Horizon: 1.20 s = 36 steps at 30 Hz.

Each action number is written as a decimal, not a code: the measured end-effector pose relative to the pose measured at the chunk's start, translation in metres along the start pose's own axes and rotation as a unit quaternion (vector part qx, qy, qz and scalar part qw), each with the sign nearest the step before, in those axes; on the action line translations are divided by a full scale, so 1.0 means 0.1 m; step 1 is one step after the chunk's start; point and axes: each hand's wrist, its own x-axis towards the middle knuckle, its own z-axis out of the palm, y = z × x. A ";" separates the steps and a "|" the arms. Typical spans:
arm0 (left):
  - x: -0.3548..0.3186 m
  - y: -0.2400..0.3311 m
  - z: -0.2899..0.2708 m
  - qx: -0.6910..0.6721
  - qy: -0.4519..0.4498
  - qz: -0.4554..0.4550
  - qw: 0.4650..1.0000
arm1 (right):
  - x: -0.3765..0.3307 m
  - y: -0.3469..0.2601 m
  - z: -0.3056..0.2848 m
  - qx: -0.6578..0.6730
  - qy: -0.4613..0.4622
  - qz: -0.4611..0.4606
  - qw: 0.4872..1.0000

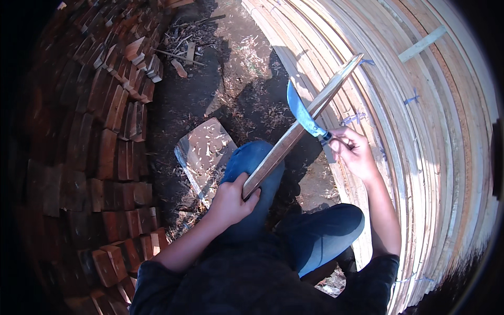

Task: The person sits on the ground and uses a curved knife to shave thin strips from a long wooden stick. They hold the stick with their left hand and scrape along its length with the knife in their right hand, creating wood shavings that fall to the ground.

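Observation:
My left hand [231, 203] is closed round the near end of a squared wooden stake [287, 148], which slants up and away to the right in front of my knees. Its far end is tapered, with pale, freshly cut wood showing. In my right hand [353, 150] is a sickle [300, 109], gripped by its short handle, which my fingers mostly hide. The broad curved blade crosses the stake about midway, its tip pointing away to the left. Whether the edge touches the wood I cannot tell.
Stacked brown timber blocks [113, 152] line the left side. Long pale planks [420, 131], some tied with blue strips, lie along the right. A flat board [210, 149] strewn with shavings rests on the dark ground by my bent left knee [257, 157]. Wood scraps [189, 50] lie farther off.

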 end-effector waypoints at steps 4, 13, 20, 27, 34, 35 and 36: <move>-0.01 0.00 -0.03 0.000 0.000 -0.016 1.000 | -0.05 -0.11 0.17 -0.012 -0.097 0.007 0.995; 0.00 -0.03 -0.06 -0.006 -0.002 -0.018 1.000 | -0.06 -0.06 0.27 -0.086 -0.067 -0.071 0.991; 0.03 0.00 -0.02 -0.012 0.001 -0.012 1.000 | -0.07 0.26 0.18 0.037 0.103 -0.026 0.994; 0.00 0.02 -0.04 -0.001 -0.013 -0.026 1.000 | -0.07 0.27 0.18 0.100 0.179 -0.039 0.978; 0.03 0.06 -0.06 0.002 -0.010 -0.028 1.000 | -0.18 0.47 0.11 -0.149 0.216 -0.166 0.951; 0.03 0.07 -0.05 0.004 -0.014 -0.028 1.000 | -0.17 0.40 0.04 -0.229 0.207 -0.200 0.930; 0.04 0.07 -0.05 0.007 -0.015 -0.026 1.000 | -0.15 0.36 0.06 -0.234 0.227 -0.210 0.922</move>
